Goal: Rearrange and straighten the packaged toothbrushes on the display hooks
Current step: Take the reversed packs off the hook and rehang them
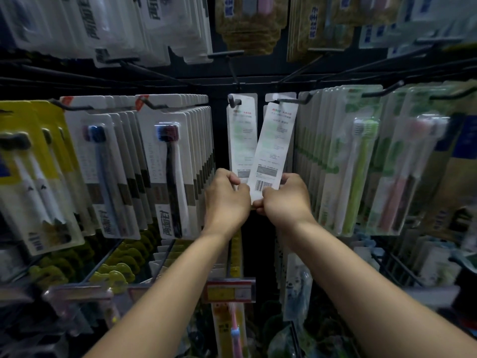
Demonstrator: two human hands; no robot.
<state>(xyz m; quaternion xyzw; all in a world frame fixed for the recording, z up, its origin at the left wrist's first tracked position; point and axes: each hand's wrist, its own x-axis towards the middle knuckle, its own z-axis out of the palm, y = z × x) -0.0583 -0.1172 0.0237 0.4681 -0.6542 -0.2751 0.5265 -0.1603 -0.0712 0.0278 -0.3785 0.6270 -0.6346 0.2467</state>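
Dim shop display, hooks w/ packaged toothbrushes all round. Landmark: centre hook (233,101). Straight pack (238,140) hangs from it; tilted pack (271,148) just right, back side out, leaning. Left hand (227,200) pinches straight pack bottom; right hand (282,200) pinches tilted pack bottom edge. Risk: tugging low may tear hang hole or slip pack off hook.

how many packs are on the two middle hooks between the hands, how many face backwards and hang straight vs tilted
Straight pack, back side facing out: 1, the left pack, on the middle hook, held low by the left hand.
Tilted pack, back side facing out: 1, the barcode pack, pinched low by the right hand.
Total: 2
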